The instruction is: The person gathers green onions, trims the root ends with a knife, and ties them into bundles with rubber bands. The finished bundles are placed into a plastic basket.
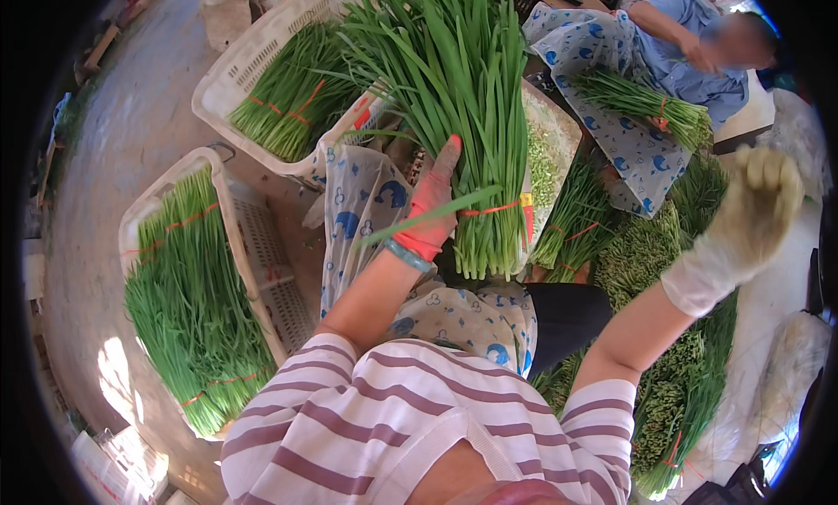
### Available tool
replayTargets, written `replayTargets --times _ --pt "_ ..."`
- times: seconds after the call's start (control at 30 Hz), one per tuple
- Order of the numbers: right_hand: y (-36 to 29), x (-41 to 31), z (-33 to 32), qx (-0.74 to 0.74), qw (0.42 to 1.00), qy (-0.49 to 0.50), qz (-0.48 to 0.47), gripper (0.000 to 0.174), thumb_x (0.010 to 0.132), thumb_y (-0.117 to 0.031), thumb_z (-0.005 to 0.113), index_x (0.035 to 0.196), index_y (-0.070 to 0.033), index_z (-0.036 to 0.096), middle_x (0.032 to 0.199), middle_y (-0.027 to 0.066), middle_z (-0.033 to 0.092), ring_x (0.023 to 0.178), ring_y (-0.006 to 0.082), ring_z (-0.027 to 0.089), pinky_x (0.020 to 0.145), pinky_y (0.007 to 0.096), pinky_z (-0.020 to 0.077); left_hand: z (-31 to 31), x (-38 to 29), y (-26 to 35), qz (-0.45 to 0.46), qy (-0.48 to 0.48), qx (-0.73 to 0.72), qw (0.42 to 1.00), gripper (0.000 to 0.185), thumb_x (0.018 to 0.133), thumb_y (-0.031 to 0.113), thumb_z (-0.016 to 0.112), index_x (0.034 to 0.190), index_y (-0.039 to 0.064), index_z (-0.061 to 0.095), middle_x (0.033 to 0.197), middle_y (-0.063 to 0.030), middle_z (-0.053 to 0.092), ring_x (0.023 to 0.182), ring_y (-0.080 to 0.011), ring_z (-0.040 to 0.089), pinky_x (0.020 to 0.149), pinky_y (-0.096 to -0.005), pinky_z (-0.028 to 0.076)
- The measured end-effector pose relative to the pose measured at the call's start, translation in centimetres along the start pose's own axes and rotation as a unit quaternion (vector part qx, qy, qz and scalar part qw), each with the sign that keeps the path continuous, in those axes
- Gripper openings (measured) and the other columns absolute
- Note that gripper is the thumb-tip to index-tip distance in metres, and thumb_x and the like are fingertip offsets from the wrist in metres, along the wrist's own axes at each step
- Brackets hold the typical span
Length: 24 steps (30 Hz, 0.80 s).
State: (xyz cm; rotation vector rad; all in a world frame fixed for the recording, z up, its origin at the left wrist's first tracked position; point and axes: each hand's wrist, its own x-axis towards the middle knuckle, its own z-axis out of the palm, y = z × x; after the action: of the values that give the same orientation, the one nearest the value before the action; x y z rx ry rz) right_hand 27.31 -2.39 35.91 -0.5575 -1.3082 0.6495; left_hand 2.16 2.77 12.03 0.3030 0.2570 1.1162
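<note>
A large bunch of garlic chives [478, 125], bound near its cut ends by a red band [489, 210], lies against my left hand [433, 200]. That hand wears a red glove and grips the bunch from its left side, thumb along the leaves. One loose chive leaf [429, 215] crosses in front of the glove. My right hand [753, 207], in a pale glove, is raised well off to the right, apart from the bunch. It is blurred with its fingers curled, and whether anything is inside them is hidden.
White plastic crates [262, 256] [209, 99] with tied chives stand at left. More chive bundles [645, 256] are piled at right. A board with green scraps [542, 151] sits behind my bunch. Opposite, a person [687, 53] in a patterned apron has another tied bundle [645, 105].
</note>
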Motion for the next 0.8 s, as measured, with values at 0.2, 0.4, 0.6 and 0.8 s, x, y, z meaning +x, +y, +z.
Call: replayTargets --times 0.2,0.4,0.6,0.8 --pt "3.7 -6.8 3.6 -0.385 0.805 -0.363 0.268 0.029 0.089 -0.012 0.071 0.116 -0.001 0.072 0.086 0.006 0.068 0.071 0.015 0.064 0.064 0.0284 0.051 -2.0 1.5 -0.5 0.09 0.026 0.083 0.992 0.054 0.1 0.036 0.06 0.143 0.005 0.048 0.134 -0.01 0.061 0.118 -0.022 0.063 0.103 -0.0391 0.052" --pt "12.3 -7.6 6.6 -0.242 0.924 -0.042 0.292 0.031 0.094 -0.015 0.068 0.122 0.0 0.067 0.089 0.0002 0.067 0.074 0.0067 0.055 0.068 0.0223 0.0472 0.6 0.7 0.3 0.08 -0.034 0.091 0.992 0.056 0.098 0.025 0.065 0.145 0.005 0.041 0.135 -0.0083 0.058 0.115 -0.0184 0.062 0.098 -0.0352 0.053" --pt "15.1 -4.6 7.5 -0.281 0.907 -0.051 0.309 0.023 0.091 -0.014 0.073 0.107 0.002 0.069 0.077 -0.003 0.061 0.067 0.0051 0.052 0.061 0.0202 0.0442 1.8 -0.7 0.0 0.064 -0.021 0.126 0.99 0.059 0.098 0.026 0.065 0.147 0.006 0.038 0.136 -0.0081 0.056 0.12 -0.0182 0.059 0.101 -0.035 0.051" --pt "15.0 -2.0 8.4 -0.256 0.964 0.062 0.044 0.006 0.089 -0.012 0.075 0.093 -0.009 0.073 0.072 -0.0006 0.066 0.062 0.0058 0.054 0.058 0.0218 0.0431 1.5 -1.2 -0.7 0.044 -0.021 0.112 0.993 0.056 0.099 0.023 0.063 0.146 0.006 0.039 0.136 -0.0081 0.056 0.12 -0.0194 0.06 0.1 -0.0359 0.053"
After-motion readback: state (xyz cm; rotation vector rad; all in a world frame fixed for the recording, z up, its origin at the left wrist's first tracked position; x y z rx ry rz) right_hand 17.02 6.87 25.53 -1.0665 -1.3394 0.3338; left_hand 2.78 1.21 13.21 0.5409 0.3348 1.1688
